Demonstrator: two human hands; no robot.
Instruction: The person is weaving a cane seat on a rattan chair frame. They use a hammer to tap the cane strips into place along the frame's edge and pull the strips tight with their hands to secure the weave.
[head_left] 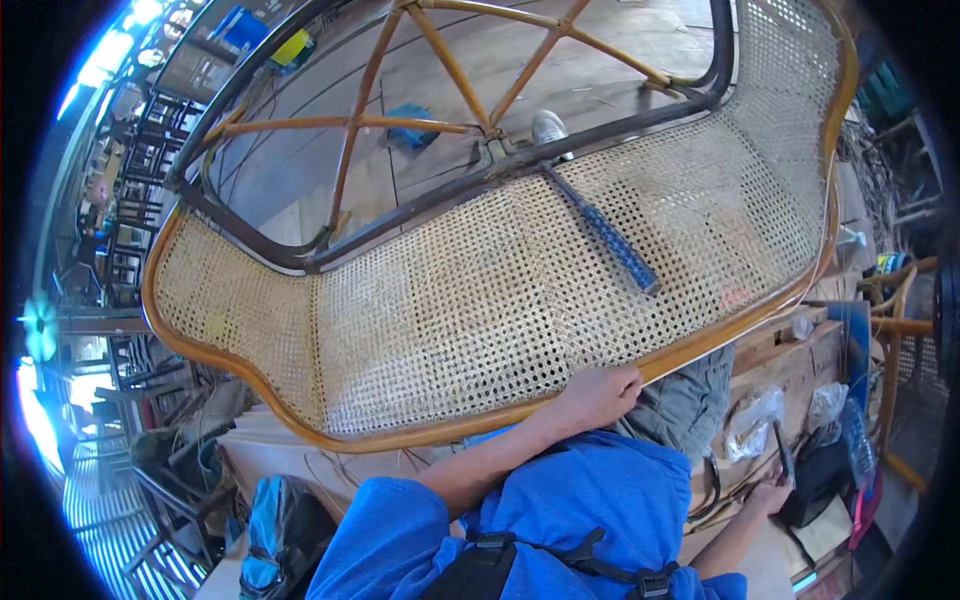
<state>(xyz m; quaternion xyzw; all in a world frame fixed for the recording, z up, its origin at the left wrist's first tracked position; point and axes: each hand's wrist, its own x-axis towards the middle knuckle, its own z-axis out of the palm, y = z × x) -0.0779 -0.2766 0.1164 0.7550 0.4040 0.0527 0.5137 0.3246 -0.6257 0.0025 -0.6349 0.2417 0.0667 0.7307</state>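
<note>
Across my lap lies a large curved furniture frame with a panel of pale woven cane (450,300), edged by a glossy brown rattan rim (250,385). My left hand (603,393) is closed at the near rim; what its fingers hold is hidden. A thin pale strip (690,362) runs along the rim to the right of that hand. Low at the right, my right hand (770,495) is wrapped round a narrow dark tool (784,455), whose kind I cannot make out. A tool with a blue patterned grip (620,250) and dark shaft rests on the cane.
Dark bent poles (420,205) and brown crossed struts (370,70) rise beyond the panel. Wooden planks (790,355), plastic bags (755,420) and a clear bottle (858,440) sit at the right. A blue and black backpack (280,535) is at lower left.
</note>
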